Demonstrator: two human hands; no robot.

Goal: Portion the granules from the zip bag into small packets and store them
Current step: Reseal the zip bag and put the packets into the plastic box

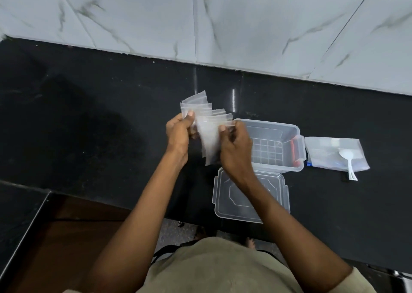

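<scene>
- Head view: both hands are raised over the black counter (89, 114), fanning a stack of small clear packets (206, 128).
- The left hand (179, 134) grips the far-left part of the fan, thumb pressed on the top sheets and fingers curled behind.
- The right hand (236, 150) pinches the right edge of the packets between thumb and curled fingers.
- The packets look empty and flat; whether any holds granules cannot be told.
- Just right of the hands stands an open clear box (287, 145) with a grid pattern at its bottom; its lid (227, 206) lies flat on the near side, touching the box.
- Further right, apart from the box, lies the zip bag (321, 152) with a white spoon (349, 159) resting on top. Its contents are hard to make out.
- Judged step: sorting out one packet from the stack, before any scooping; portioning seems not yet begun.
- The next move likely calls for peeling a single thin sheet free without dragging its neighbours, setting the rest down, and opening the packet's mouth. The slick film may cling together.
</scene>
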